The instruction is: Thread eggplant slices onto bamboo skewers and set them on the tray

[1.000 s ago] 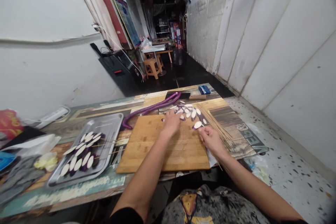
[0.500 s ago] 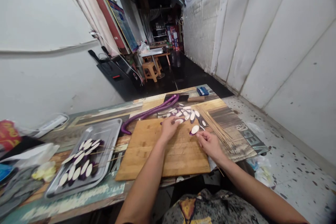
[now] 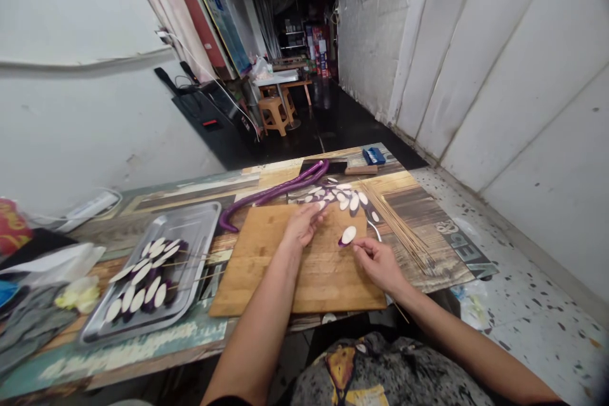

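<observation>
Over the wooden cutting board (image 3: pixel 266 273), my right hand (image 3: pixel 379 261) is closed, pinching a thin bamboo skewer (image 3: pixel 402 313) whose tail sticks out below the palm. A white, purple-edged eggplant slice (image 3: pixel 349 234) sits at the skewer's front end, just past the fingertips. My left hand (image 3: pixel 303 224) is closed at the fingertips on another eggplant slice (image 3: pixel 321 205), partly hidden by the fingers. Beyond the board's far edge lies a pile of loose eggplant slices (image 3: pixel 354 202). Whole long purple eggplants (image 3: pixel 276 190) lie to the pile's left.
A metal tray (image 3: pixel 190 295) on the left holds skewered eggplant slices (image 3: pixel 143 273). More bamboo skewers (image 3: pixel 397 225) lie right of the board. At the table's far side are a knife (image 3: pixel 360 170) and a blue box (image 3: pixel 373 156). A grey cloth (image 3: pixel 35 330) lies far left.
My left hand has drawn back from the pile with an eggplant slice in its fingers. My right hand has moved slightly left and nearer, carrying the skewer and its slice over the board.
</observation>
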{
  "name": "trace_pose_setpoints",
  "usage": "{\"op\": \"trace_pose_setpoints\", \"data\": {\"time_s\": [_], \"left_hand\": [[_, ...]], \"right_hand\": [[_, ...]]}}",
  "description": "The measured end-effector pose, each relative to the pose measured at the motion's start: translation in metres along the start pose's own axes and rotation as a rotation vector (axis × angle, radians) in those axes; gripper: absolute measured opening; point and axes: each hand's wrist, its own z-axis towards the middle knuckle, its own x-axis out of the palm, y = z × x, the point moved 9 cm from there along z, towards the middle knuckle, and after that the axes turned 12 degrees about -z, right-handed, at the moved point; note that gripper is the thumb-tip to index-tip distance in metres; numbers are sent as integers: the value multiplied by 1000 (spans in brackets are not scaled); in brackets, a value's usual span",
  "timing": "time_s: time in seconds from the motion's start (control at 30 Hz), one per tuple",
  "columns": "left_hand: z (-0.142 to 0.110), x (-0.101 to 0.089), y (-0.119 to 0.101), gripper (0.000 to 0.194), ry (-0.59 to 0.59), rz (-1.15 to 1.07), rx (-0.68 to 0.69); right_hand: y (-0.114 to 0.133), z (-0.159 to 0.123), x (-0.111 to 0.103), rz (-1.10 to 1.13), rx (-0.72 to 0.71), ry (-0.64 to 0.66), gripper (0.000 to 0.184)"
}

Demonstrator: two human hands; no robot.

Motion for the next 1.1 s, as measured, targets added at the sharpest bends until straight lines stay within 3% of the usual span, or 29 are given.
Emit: {"op": "trace_pose_setpoints", "data": {"time_s": [1.1], "left_hand": [[-5,6,2,5,35,2,1]], "right_hand": [[3,4,0,-58,-9,9,30]]}}
